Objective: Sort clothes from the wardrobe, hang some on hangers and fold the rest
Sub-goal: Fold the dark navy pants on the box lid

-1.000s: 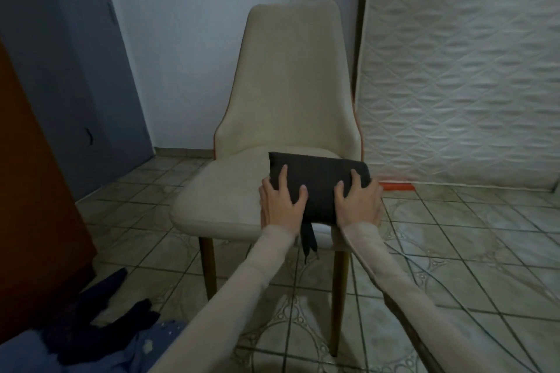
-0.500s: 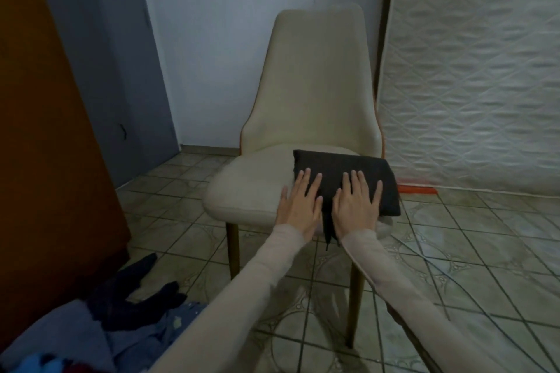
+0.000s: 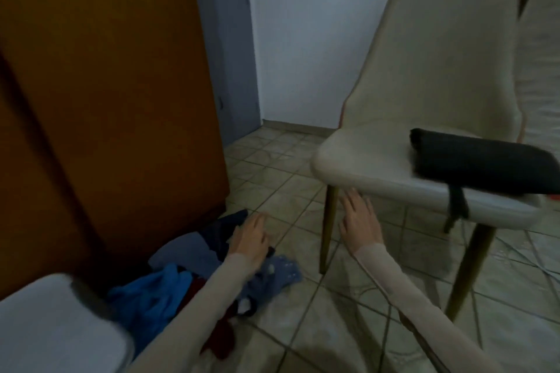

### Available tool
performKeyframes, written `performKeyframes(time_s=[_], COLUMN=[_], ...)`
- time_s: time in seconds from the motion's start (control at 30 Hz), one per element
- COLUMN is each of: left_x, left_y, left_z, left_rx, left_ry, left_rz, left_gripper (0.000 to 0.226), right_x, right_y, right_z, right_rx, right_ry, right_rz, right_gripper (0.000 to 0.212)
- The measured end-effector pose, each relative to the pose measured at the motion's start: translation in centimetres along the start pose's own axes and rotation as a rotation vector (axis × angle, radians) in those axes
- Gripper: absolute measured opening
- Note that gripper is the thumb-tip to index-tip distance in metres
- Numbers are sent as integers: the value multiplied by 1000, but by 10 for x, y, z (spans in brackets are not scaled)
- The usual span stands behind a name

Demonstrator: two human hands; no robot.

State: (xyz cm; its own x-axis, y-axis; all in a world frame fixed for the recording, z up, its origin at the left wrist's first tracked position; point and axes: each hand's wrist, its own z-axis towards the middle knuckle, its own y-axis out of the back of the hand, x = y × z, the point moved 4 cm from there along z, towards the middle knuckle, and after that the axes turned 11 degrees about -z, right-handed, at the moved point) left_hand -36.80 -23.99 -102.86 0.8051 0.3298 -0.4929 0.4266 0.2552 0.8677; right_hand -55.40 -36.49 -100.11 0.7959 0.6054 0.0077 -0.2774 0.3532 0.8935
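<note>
- I see the brown wardrobe [image 3: 106, 100] beyond my left hand.
- Beige chair [image 3: 424, 100] above my right hand [image 3: 359, 225], carrying the folded dark garment [image 3: 478, 160].
- Clothes pile [image 3: 188, 275] under my left hand [image 3: 250, 241].
- Both hands loose, empty.

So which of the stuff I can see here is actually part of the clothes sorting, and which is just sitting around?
Part of the job:
- folded dark garment lying on the chair seat
- pile of clothes on the floor
- left hand over the pile, holding nothing
- right hand, open, below the seat's edge

Just there:
- beige chair
- brown wardrobe
- tiled floor
</note>
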Motion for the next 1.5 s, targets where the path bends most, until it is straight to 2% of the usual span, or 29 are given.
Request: performKeyframes(time_s=[0.07, 0.17, 0.27, 0.43, 0.53, 0.7, 0.83, 0.93, 1.1, 1.27, 1.4, 1.5], left_x=[43, 100, 143, 188, 202, 212, 215, 227, 240, 238, 244, 251], left_y=[5, 6, 2, -7, -25, -61, -83, -102, -115, -112, -113, -117], left_z=[-17, -39, -55, -50, -34, 2, 27, 35, 41, 47, 56, 60], left_rx=[5, 16, 47, 70, 138, 294, 428, 458, 413, 406, 379, 356], left_ry=[102, 243, 340, 397, 394, 382, 288, 234, 203, 195, 215, 232], left_rz=[5, -53, -40, 6, 29, 92, 234, 359, 395, 453, 426, 376], left_gripper=[52, 49, 42, 47, 51, 61, 74, 72, 48, 43, 41, 38], right_x=[34, 85, 134, 200, 223, 228, 225, 223, 225, 228, 231, 234], right_y=[-22, -57, -91, -144, -184, -232, -264, -280, -292, -296, -298, -308], right_z=[-8, -21, -28, -33, -38, -28, -15, -10, -11, -13, -4, 14], right_rx=[106, 345, 498, 671, 787, 777, 821, 781, 753, 746, 765, 764], right_ry=[27, 92, 141, 197, 250, 234, 256, 260, 329, 350, 301, 118], right_rz=[102, 123, 129, 99, 120, 123, 90, 8, -82, -62, 113, 382], right_gripper=[57, 53, 46, 33, 20, 53, 63, 68, 51, 42, 38, 23])
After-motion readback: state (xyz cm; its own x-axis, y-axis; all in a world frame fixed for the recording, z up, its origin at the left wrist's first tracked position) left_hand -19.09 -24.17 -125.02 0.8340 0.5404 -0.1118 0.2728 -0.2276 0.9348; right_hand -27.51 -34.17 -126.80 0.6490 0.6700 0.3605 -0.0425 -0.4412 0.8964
